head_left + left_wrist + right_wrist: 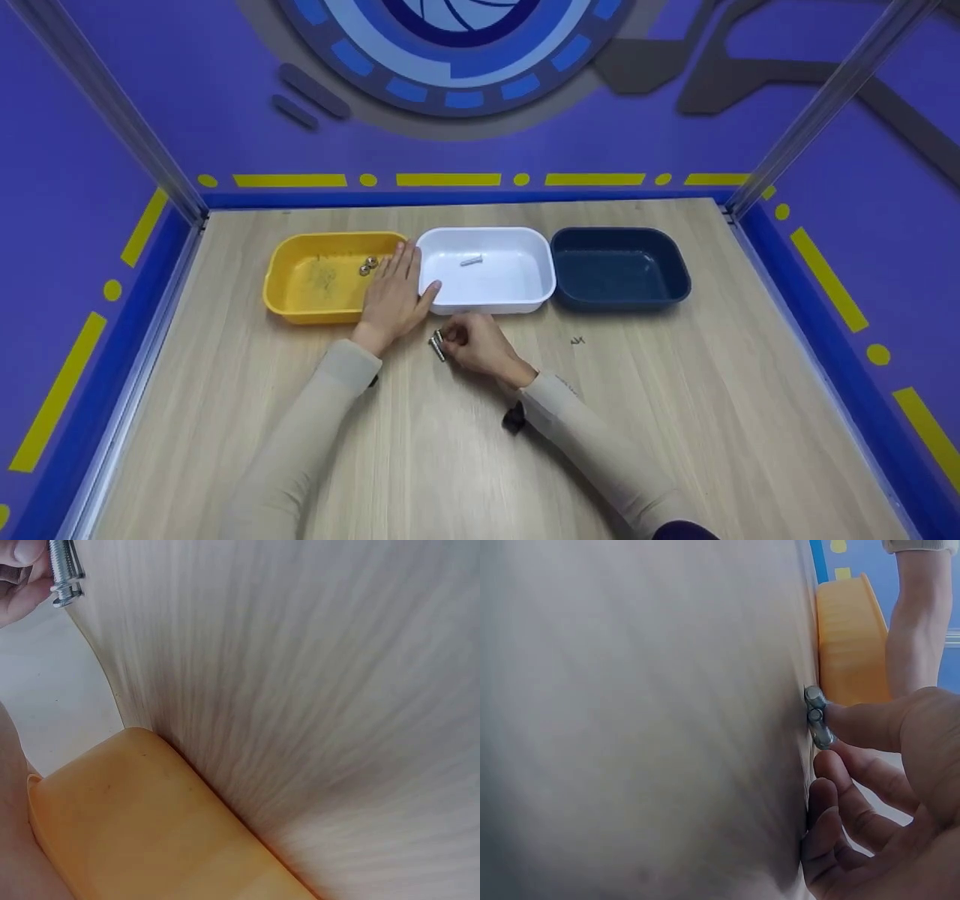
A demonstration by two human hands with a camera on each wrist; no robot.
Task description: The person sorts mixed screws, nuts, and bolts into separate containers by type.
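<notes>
R hand (484,345) pinches bolts (438,349); nuts (364,270) head-cam only.

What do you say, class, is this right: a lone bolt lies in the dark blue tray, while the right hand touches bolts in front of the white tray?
Not quite: the tray is wrong. The head view shows the lone bolt lying in the white tray. The rest stands: the right hand touches bolts in front of it.
</notes>
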